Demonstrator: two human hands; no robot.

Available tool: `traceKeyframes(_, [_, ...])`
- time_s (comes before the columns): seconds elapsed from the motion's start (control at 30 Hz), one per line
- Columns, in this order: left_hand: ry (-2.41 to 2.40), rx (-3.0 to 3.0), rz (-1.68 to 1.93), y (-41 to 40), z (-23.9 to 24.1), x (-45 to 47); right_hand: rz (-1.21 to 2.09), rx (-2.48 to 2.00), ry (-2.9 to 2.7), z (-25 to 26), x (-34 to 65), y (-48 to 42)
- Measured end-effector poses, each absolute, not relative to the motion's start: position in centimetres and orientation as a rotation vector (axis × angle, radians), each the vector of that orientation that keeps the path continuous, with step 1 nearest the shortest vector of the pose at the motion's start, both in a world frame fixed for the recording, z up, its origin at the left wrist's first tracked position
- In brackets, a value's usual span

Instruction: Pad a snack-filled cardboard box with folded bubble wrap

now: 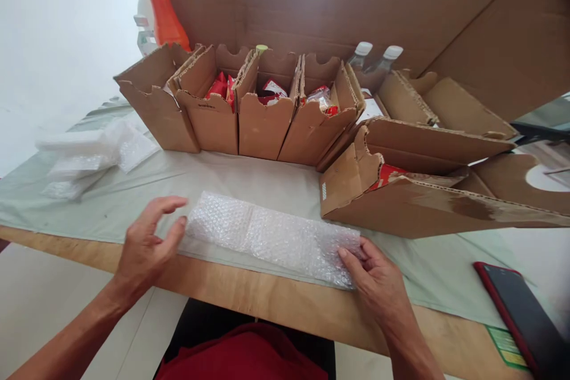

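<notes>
A flat strip of clear bubble wrap [271, 237] lies on the pale green cloth [133, 190] near the table's front edge. My left hand [146, 246] hovers at the strip's left end, fingers curled but apart, thumb tip touching the wrap's corner, holding nothing. My right hand [378, 285] rests on the strip's right end, fingers pinching or pressing its corner.
A row of open cardboard boxes [262, 113] with red packets stands behind. A larger cardboard box [427, 184] lies to the right. Bottles, one orange [164, 15], stand at the back. A pile of bubble wrap [93, 154] is far left, a dark phone [525, 314] near right.
</notes>
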State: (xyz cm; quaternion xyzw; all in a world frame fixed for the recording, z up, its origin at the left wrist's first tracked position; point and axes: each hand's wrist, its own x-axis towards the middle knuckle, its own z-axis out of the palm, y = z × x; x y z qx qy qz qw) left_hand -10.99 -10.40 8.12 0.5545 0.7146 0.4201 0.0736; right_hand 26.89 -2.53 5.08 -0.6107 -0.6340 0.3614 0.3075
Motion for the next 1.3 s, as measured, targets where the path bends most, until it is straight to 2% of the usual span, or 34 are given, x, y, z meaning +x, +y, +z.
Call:
traceKeyframes(0.13, [1.740, 2.370, 0.871, -7.4, 7.2, -8.9, 0.865, -1.678, -1.713, 4.8, 27.5, -2.4])
traceKeyframes(0.27, [1.626, 2.485, 0.498, -5.9, 5.8, -8.4, 0.654, -1.751, -1.740, 4.9, 28.9, -3.1])
traceKeyframes(0.37, [1.644, 2.504, 0.579, -6.0, 5.9, -8.4, 0.237, -1.734, -1.771, 5.8, 29.3, -3.9])
traceKeyframes(0.47, [1.602, 2.564, 0.727, -6.1, 6.6, -7.2, -0.009, -1.438, -1.937, 7.2, 27.0, -4.4])
traceKeyframes(0.57, [1.490, 2.626, 0.795, -5.6, 6.8, -5.3, 0.084, -1.152, -2.216, 8.2, 22.0, -4.2])
traceKeyframes(0.77, [1.433, 2.616, 0.679, -4.5, 3.8, -5.2, 0.338, -1.114, -2.628, 6.4, 15.9, -3.0])
traceKeyframes(0.9, [1.424, 2.633, 0.710, -4.5, 1.1, -6.8, 0.288, -1.223, -2.624, 4.2, 20.5, -3.6])
traceKeyframes(1.0, [1.395, 2.653, 0.720, -4.5, 0.2, -7.5, 0.044, -1.344, -2.581, 3.3, 26.2, -4.9])
traceKeyframes(1.13, [1.347, 2.638, 0.731, -4.4, 1.0, -7.6, -0.256, -1.412, -2.438, 3.8, 31.8, -6.5])
traceKeyframes(1.3, [1.516, 2.550, 0.785, -4.6, 3.6, -9.2, -0.247, -1.414, -2.250, 5.4, 32.7, -5.1])
